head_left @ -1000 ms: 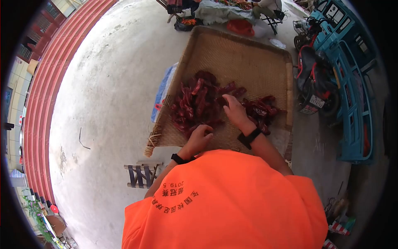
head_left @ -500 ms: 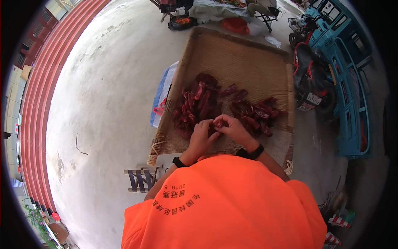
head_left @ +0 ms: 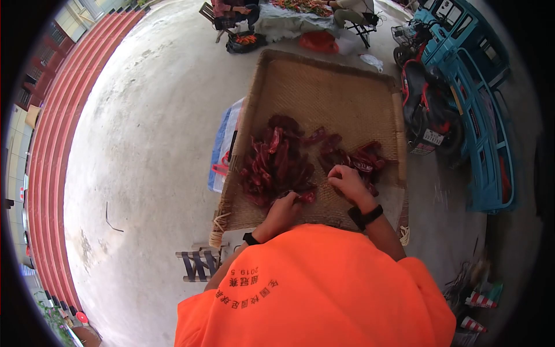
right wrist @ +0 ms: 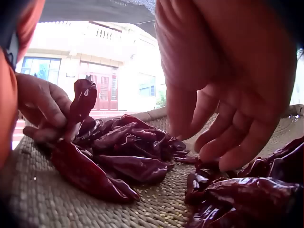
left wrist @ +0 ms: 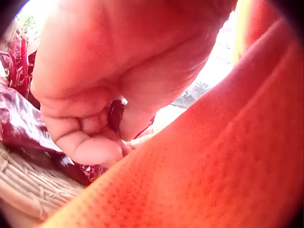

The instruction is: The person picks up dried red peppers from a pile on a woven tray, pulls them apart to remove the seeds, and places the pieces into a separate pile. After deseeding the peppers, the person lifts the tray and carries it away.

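Dried red chili peppers lie in a larger pile and a smaller pile on a woven tray. At the near end of the larger pile, my left hand pinches a dried chili pepper between thumb and fingers. In the left wrist view, a dark red bit of it shows in the curl of the left hand. My right hand hangs over the near edge of the smaller pile. Its fingers are loosely bent, fingertips close above the peppers, with nothing seen between them.
A blue-and-white bundle stands against the tray's left side, and a small folding stool near its front left corner. To the right are a red motorbike and a blue three-wheeler. Two people sit beyond the tray's far edge.
Half a second ago both hands met at the tray's near side; now they are apart. The right hand has moved right to the smaller pile, while the left stays by the larger one.
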Demonstrator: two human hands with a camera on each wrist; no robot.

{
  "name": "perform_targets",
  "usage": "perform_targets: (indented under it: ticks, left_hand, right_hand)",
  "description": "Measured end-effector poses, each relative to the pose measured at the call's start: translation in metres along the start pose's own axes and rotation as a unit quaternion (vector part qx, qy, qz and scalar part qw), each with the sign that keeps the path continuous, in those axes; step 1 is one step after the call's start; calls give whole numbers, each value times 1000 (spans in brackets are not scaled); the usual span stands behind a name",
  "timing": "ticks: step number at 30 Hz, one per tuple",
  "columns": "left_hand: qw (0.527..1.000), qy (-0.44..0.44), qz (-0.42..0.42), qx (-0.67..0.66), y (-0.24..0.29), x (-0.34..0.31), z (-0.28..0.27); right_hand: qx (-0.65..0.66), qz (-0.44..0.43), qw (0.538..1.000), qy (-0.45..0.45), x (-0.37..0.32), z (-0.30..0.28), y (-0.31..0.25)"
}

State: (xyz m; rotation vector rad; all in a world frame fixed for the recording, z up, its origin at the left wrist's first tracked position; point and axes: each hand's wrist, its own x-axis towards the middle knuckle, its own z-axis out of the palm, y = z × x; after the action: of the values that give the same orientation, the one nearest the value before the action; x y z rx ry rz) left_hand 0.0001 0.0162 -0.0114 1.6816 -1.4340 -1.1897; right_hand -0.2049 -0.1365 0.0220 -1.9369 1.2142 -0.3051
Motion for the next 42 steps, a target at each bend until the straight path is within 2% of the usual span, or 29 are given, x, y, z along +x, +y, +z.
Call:
perform_targets:
  ticks: [2,3,5,6,9,12,14,15,18,20,21,23,25,26,27,29,31,33,34,37,40,42]
  left_hand:
    - [1000,-12,-22,6,-3,0,1]
    - [999,-16,-31,9,-2,4,1]
    - [1000,3,5,-10,9,8,5]
    - [999,13,23,-19,16,11,9]
    - [977,-68,140,-144,28,19,15]
    - [962,-127,223,90,10,19,11]
    - [983,-157,98,-1,9,12,13]
    - [984,-171,32,-47,11,8,13]
    - [984,-165,-17,-64,8,-4,8]
    - [990,-101,-19,-99,16,-12,3]
    - [991,-69,-19,-117,19,-15,1]
    - [996,19,74,-53,14,-15,1]
    - [976,137,161,41,20,-11,-1]
    - [952,209,199,102,35,-10,-6]
    - [918,277,234,161,48,-9,-9]
    - [884,293,251,265,68,-7,-16]
    - [885,236,241,320,57,-3,-9]
    - [917,110,200,326,21,6,7]
    - [941,89,146,292,14,3,13]
    - [940,-12,158,302,10,-5,10]
    - [960,-41,51,271,21,-9,10]
    - [972,-15,49,228,25,-14,4]
  right_hand:
    - [-73,-11,997,28,11,-7,-5]
    - [-101,-46,992,53,27,-9,-6]
    - [-155,-110,977,102,58,-3,3]
    - [-167,-114,974,106,76,1,8]
    - [-208,-114,965,115,124,18,24]
    - [-282,-105,947,111,149,30,37]
    - [-358,-114,921,100,154,33,49]
    - [-353,-116,922,110,155,33,51]
    - [-324,-98,933,120,150,33,53]
    - [-296,-59,948,104,132,17,39]
    - [-247,-62,958,132,124,15,37]
    - [-147,-65,969,188,100,14,37]
    - [-193,-131,951,201,63,7,15]
    - [-215,-163,941,206,43,6,3]
    - [-144,-172,963,147,26,8,-3]
    - [-51,-192,979,52,-4,15,-13]
    - [-7,-214,977,-20,-28,24,-21]
    - [90,-165,979,-80,-42,29,-25]
    - [139,-142,974,-108,-48,31,-27]
    - [120,-82,978,-149,-61,29,-30]
    - [141,-56,975,-165,-62,36,-20]
    - [65,-73,991,-94,-59,25,-18]
